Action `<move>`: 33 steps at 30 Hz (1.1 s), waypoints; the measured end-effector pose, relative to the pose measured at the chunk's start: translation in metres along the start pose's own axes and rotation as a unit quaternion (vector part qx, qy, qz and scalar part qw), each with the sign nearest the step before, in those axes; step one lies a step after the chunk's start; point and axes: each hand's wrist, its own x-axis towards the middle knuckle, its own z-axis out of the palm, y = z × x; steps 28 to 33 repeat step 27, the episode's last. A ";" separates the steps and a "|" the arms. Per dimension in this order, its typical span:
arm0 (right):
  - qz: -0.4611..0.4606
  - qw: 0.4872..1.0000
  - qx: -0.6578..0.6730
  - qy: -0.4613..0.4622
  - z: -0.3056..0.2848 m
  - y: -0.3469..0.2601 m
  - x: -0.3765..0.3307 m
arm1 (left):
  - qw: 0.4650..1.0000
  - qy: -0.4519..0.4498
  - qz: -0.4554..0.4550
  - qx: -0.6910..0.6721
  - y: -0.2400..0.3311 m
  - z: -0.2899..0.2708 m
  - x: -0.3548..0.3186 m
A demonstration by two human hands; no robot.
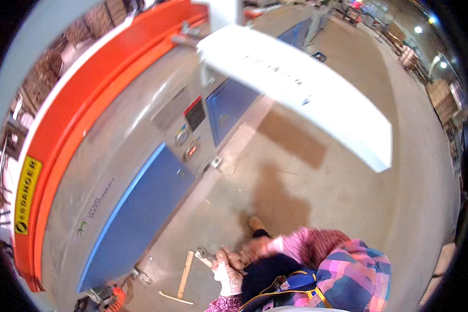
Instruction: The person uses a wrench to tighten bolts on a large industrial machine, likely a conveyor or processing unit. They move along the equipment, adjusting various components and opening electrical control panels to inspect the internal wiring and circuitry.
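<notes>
The right hand (252, 249) is smeared by motion, so its fingers cannot be made out. The left hand (227, 270), in a pale glove, closes on a metal tool (205, 255), perhaps a wrench, whose handle is hidden inside the grip. The plaid sleeve (356, 275) runs off the lower edge. An orange device (109, 297) at the machine's foot is cut off there too.

A metal wrench (205, 255) is seen low in the scene, near the person, gripped at its handle end, its open jaw end pointed left and slightly far, above the concrete floor.
</notes>
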 end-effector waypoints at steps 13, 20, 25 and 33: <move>0.195 0.885 0.234 0.351 -0.090 -0.102 -0.449 | 0.720 -0.353 -0.107 0.588 -0.203 0.305 -0.206; 0.422 0.802 0.019 0.422 -0.199 -0.048 -0.633 | 0.757 -0.460 -0.008 0.464 -0.296 0.550 -0.267; 0.087 0.750 0.124 0.644 -0.300 0.064 -0.668 | 0.833 -0.484 -0.007 0.267 -0.348 0.685 -0.228; 0.070 0.797 0.186 0.570 -0.377 0.073 -0.709 | 0.809 -0.543 0.010 0.225 -0.366 0.742 -0.194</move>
